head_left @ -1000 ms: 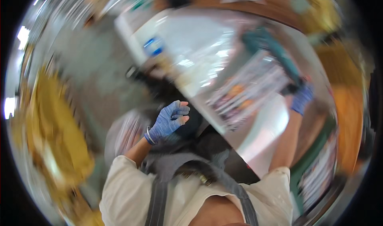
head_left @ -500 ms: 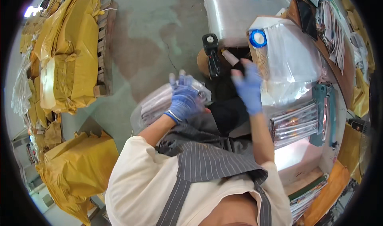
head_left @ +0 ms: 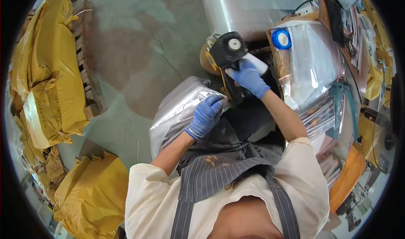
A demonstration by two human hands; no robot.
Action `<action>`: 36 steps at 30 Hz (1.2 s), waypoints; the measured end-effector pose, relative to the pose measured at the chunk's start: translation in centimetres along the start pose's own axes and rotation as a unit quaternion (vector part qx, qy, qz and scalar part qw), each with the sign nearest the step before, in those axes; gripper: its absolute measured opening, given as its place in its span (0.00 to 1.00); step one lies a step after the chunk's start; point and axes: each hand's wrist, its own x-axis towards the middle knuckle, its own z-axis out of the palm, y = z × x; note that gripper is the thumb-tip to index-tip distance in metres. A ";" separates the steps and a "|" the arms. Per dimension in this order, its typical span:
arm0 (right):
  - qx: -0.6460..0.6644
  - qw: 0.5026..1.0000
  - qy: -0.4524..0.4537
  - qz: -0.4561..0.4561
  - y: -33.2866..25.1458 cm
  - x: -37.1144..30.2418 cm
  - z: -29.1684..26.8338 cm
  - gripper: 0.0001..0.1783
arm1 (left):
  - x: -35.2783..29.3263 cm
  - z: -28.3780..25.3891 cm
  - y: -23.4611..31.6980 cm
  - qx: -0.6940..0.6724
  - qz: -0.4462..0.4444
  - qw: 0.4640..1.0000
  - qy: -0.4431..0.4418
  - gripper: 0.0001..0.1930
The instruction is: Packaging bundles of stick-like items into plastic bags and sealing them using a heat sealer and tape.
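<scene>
My right hand (head_left: 249, 79), in a blue glove, is wrapped round the handle of a black handheld machine (head_left: 225, 51) with a round white knob; it looks like a portable bag-sewing machine. A white cylinder, perhaps a thread cone (head_left: 257, 63), sits beside that hand. A shiny clear plastic bag (head_left: 175, 112) with packed contents leans at my lap. On its upper right corner, my gloved left hand (head_left: 206, 117) is closed, pinching the film close to the machine's lower end. The exact contact between machine and bag is hard to make out.
Yellow sacks (head_left: 55, 70) lie on a wooden pallet (head_left: 86, 70) at the left, another yellow sack (head_left: 90, 192) nearer me. Ahead is a large plastic-wrapped bundle (head_left: 249, 7). At right, a blue tape roll (head_left: 281, 39) rests by clear plastic bags (head_left: 314, 57); a fan (head_left: 384, 137) stands farther right.
My right hand has come down and left onto the black machine, which is now lifted and tilted. My left hand has shifted right and closed on the bag's corner.
</scene>
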 end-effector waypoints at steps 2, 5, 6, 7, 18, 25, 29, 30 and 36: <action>-0.002 0.998 0.015 -0.066 -4.3 -4.6 -3.8 0.22 | -0.2 -0.4 0.1 -0.030 0.034 0.999 0.019 0.13; 0.058 0.981 0.031 -0.184 -7.4 -9.1 -6.9 0.28 | -0.3 -0.9 0.3 -0.026 0.048 0.999 -0.002 0.16; 0.054 0.982 0.034 -0.180 -7.8 -9.9 -7.2 0.28 | -0.3 -0.9 0.4 -0.022 0.060 0.998 -0.009 0.17; 0.095 0.984 0.037 -0.147 -8.1 -10.7 -7.4 0.28 | -0.3 -0.9 0.5 -0.024 0.064 0.998 -0.009 0.17; -0.168 0.959 -0.011 -0.226 -12.7 -11.5 -8.9 0.30 | -1.2 -1.6 1.3 0.122 0.069 0.986 -0.086 0.20; 0.033 0.997 -0.067 -0.023 -13.1 -10.3 -6.6 0.19 | -1.6 -3.2 4.5 0.329 -0.055 0.942 0.037 0.14; -0.014 0.998 -0.064 -0.019 -13.6 -9.8 -6.0 0.15 | -6.7 -5.4 2.0 0.358 -0.227 0.894 -0.146 0.13; -0.015 0.998 -0.065 -0.022 -13.8 -9.6 -5.8 0.15 | -7.1 -5.6 1.7 0.342 -0.196 0.909 -0.133 0.12; 0.008 0.987 -0.148 0.068 -15.0 -9.5 -3.4 0.16 | -8.6 -6.3 2.8 0.330 -0.140 0.931 -0.077 0.09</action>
